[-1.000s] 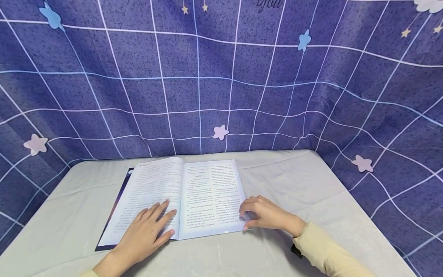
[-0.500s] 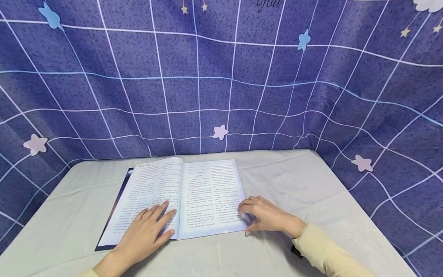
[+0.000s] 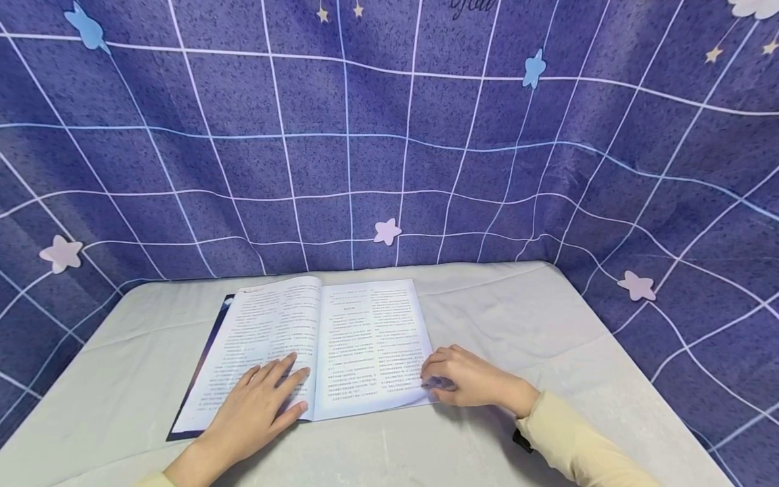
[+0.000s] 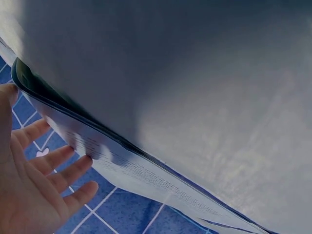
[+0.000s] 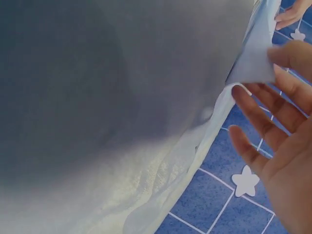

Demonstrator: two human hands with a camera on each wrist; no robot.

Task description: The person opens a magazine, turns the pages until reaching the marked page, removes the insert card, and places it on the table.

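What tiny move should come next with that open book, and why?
Probably lift the right page leftward: its near corner is bent up in the grip of the right hand, while the left hand rests on the left page.

Blue-purple gridded curtain (image 3: pixel 316 162) behind, pastel stars (image 3: pixel 387 232), white cloud (image 3: pixel 754 7) upper right, pale grey cloth-covered table (image 3: pixel 505 304)

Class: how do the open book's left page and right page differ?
The left page curves up at its inner edge; the right page lies flatter there. Dark cover shows beside the left page's outer edge; none shows beside the right page's. The left grip rests on the left page; the right grip pinches the right page's lower corner. Both are white and printed.
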